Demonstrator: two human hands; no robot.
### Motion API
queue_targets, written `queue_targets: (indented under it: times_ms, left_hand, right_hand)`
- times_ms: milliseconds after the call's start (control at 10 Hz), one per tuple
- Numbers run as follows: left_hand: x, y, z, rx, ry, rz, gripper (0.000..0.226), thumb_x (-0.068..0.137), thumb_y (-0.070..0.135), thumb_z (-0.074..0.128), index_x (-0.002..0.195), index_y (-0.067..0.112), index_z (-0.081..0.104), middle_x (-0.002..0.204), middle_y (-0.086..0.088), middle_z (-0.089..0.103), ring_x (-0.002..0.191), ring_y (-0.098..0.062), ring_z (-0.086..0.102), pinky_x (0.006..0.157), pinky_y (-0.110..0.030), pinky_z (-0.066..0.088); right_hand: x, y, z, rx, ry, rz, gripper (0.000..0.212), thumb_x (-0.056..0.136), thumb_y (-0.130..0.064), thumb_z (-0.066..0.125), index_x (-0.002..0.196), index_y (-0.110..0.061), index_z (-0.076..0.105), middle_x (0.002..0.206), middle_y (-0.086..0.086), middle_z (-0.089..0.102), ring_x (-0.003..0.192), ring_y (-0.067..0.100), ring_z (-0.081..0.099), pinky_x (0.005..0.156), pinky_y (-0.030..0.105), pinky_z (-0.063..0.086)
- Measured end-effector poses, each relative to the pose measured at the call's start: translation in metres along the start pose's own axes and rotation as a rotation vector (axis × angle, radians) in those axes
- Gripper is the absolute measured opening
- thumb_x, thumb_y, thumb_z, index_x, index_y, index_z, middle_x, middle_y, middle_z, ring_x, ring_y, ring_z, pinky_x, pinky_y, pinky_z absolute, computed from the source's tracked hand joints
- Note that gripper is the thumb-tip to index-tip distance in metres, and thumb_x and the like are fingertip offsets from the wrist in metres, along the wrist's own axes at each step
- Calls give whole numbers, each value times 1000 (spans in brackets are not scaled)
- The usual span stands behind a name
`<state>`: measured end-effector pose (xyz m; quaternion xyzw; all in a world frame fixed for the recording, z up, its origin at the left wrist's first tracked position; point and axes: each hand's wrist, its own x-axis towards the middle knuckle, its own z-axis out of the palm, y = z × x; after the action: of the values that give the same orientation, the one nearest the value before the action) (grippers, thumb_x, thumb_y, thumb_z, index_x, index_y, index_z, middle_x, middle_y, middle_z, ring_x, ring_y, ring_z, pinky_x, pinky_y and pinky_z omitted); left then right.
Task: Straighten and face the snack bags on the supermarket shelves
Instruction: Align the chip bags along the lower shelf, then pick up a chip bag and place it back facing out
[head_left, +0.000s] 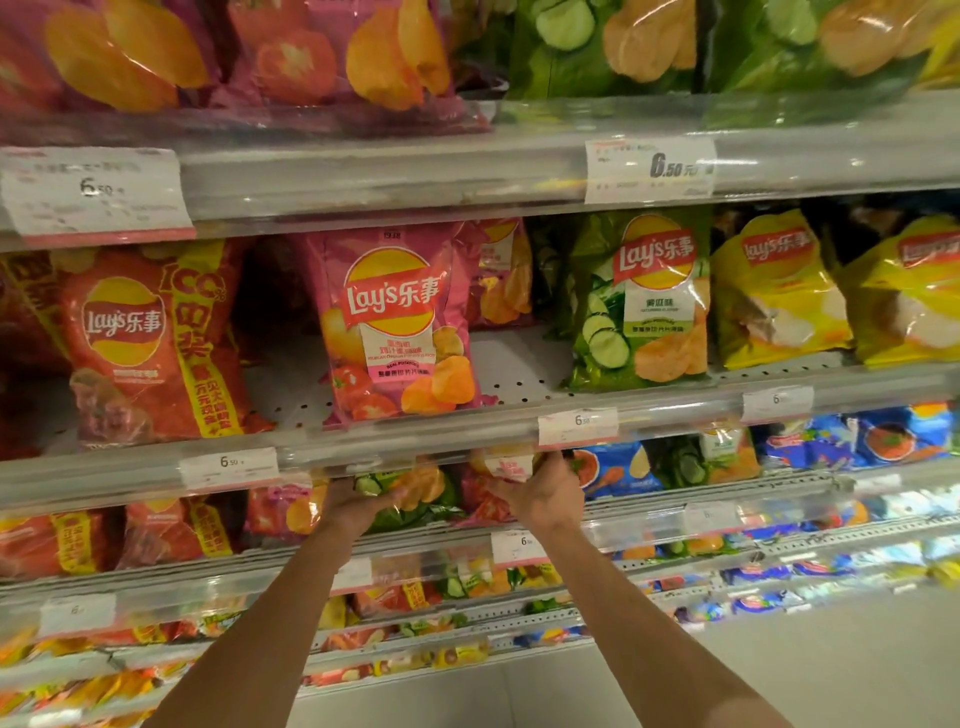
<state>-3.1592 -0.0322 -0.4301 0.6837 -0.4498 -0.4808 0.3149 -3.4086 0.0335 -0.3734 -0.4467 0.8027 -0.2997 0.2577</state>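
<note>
Two bare arms reach up into a supermarket shelf of crisp bags. The left hand (347, 503) curls its fingers around a green plastic crisp bag printed with cucumber slices (410, 496), which sits on the third shelf from the top, partly hidden under the shelf edge above. The right hand (540, 493) rests on a pink and red plastic crisp bag (485, 496) just beside the green one; its fingertips are tucked behind the shelf rail, so whether it grips or only touches cannot be told.

On the shelf above stand larger bags, all upright and facing forward, branded "Lay's" with Chinese characters: an orange-red bag with a yellow side band (150, 348), a pink tomato-flavour bag (400, 325), a green cucumber-flavour bag (641, 301) and two yellow bags (774, 291). The pink bag stands apart from its neighbours, with bare perforated white metal shelf (514, 364) on either side.

Clear plastic price rails (415, 176) run along each shelf front, carrying white paper price tags (649, 169) reading "6.50". Blue crisp bags (878, 436) lie to the right of the hands. Lower shelves hold more mixed bags, blurred.
</note>
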Motion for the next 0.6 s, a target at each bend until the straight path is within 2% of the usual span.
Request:
queue_targets:
  times_ms: [100,200,300,400,500,600]
  left_hand:
    - [-2,-2,3,19,52,-10,63,71,16,89,125,6,59,129,-14,63,110,-30,62,96,-39,50]
    - [-8,2,14,40,52,-17,35,71,19,89,93,18,62,108,-13,69,95,-28,65,88,-41,54]
    - [-11,9,33,53,42,33,44,69,29,91,93,16,56,100,-9,65,93,-22,60,87,-34,49]
    - [-22,17,63,51,50,59,51,67,33,91,102,6,65,98,-11,72,96,-30,67,91,-39,53]
    - [-34,24,95,-15,44,121,38,69,23,90,99,9,70,99,-9,75,99,-27,69,94,-39,52]
    - [-46,33,123,-40,45,172,30,72,20,88,94,17,69,97,-3,74,97,-23,69,93,-36,52]
  right_hand:
    - [-5,13,-5,8,-24,23,74,65,-56,88,117,-18,51,118,4,70,109,28,67,90,40,55]
    - [-9,32,-17,32,-37,19,76,66,-55,88,120,-22,46,117,2,71,109,27,67,89,38,54]
    - [-13,56,-34,85,-38,4,85,63,-55,90,131,-21,51,116,-2,71,108,24,68,89,38,55]
    - [-18,83,-51,131,-11,23,77,61,-53,91,122,-21,57,107,-5,72,98,19,69,83,36,58]
    - [-23,111,-69,190,43,44,73,59,-54,92,116,-24,59,94,-14,68,85,10,66,72,28,57]
    - [-25,137,-86,250,77,77,72,57,-52,93,114,-26,57,91,-18,66,83,7,65,68,26,54]
